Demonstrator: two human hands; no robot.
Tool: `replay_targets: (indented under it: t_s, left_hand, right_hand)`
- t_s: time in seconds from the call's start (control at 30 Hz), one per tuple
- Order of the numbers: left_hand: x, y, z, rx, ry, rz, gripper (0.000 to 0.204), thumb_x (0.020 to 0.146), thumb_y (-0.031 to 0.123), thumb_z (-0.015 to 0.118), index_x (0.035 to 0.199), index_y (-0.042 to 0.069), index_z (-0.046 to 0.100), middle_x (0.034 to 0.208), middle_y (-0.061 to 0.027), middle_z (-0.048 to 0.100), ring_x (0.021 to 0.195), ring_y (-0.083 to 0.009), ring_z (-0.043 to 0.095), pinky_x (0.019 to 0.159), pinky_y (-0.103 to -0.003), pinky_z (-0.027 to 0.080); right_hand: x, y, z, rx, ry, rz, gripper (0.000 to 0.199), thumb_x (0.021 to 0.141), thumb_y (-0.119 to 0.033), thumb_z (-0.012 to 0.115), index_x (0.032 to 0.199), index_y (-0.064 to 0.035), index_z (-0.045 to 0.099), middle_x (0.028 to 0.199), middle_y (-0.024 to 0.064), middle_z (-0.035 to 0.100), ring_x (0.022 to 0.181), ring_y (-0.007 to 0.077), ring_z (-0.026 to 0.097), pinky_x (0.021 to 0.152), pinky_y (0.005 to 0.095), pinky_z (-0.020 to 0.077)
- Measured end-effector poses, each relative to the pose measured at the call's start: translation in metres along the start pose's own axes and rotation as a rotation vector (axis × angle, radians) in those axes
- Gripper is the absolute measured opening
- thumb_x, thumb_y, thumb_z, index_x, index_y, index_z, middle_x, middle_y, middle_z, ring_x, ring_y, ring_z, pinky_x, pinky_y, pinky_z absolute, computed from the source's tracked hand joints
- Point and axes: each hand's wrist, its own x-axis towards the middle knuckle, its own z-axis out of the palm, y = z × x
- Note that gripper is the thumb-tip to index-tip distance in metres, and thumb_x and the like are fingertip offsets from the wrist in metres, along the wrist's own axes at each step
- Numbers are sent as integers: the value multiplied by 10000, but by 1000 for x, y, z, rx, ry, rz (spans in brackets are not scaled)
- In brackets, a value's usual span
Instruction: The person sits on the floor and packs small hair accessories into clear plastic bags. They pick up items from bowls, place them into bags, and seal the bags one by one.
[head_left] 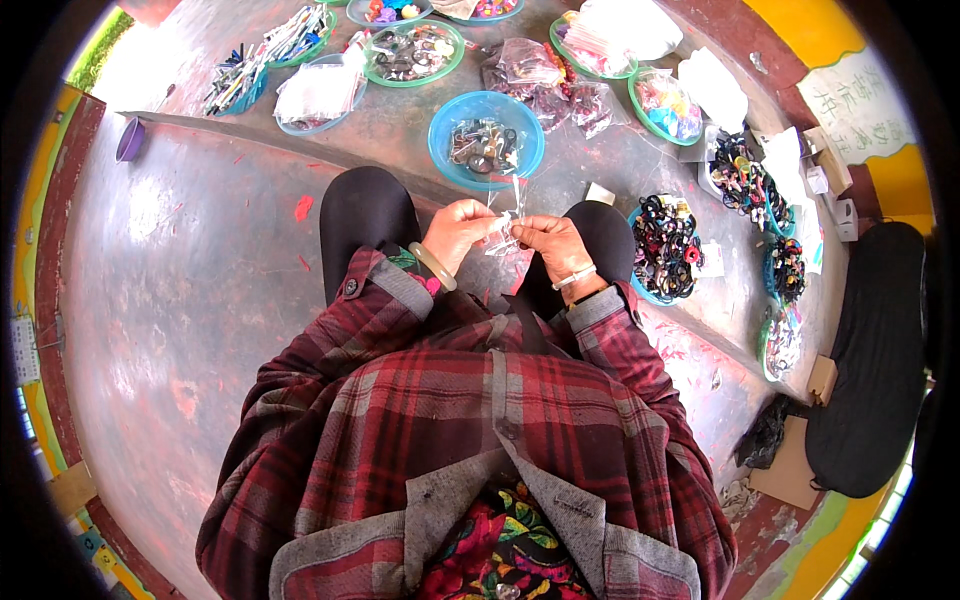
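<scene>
both hands pinch a small clear plastic bag (507,222) upright btwn my knees, l hand (455,232) & r hand (548,240) equally near; blue bowl (440,140) of hair ties sits just ahead on the floor.

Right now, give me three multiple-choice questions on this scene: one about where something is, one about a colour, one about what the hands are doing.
1. Where is the blue bowl of small dark pieces?
A. On the floor just beyond the hands
B. On the person's lap
C. Behind the person

2. What colour is the small cup at the far left?
A. Yellow
B. Purple
C. White

3. What are the left hand and right hand doing?
A. Resting flat on the knees
B. Holding a small clear plastic bag between them
C. Lifting a bowl

Answers: 1 A, it sits ahead of the knees; 2 B, its wall is purple; 3 B, both hands pinch the bag.
</scene>
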Motion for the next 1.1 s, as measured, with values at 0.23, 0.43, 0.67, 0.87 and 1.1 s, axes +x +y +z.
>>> replay_targets:
  t_s: [0.23,0.43,0.67,0.87,1.1]
  left_hand:
    - [2,-3,-3,11,42,18,96,799,126,622,787,43,575,728,-13,588,646,-60,516,571,-193,390]
    - [4,-5,-6,100,13,51,116,797,145,625,797,40,576,740,-14,592,663,-68,520,585,-205,398]
    - [3,-2,-1,131,194,24,161,807,178,621,863,40,561,802,-20,596,694,-73,531,580,-211,407]
    - [-2,-4,8,129,-33,9,231,845,239,575,956,36,559,865,-16,594,765,-80,548,601,-217,428]
    - [0,-12,6,10,-37,-67,285,885,266,499,1064,49,547,891,1,574,784,-70,531,578,-215,417]
  right_hand:
    - [3,0,0,35,30,14,134,775,-59,622,891,5,642,788,39,644,696,83,566,644,208,423]
    - [2,-1,1,23,16,-12,82,764,-58,635,835,-16,639,732,14,624,648,70,535,620,199,398]
    - [4,5,7,-334,294,-242,139,734,-93,649,649,-45,550,642,9,590,560,90,525,493,244,392]
    - [-4,-10,27,-1246,468,-710,142,681,-100,596,597,-69,486,618,98,524,611,288,544,548,389,426]
    - [-5,-8,32,-1339,286,-867,146,664,-100,638,658,-67,495,632,88,499,624,283,520,564,389,417]
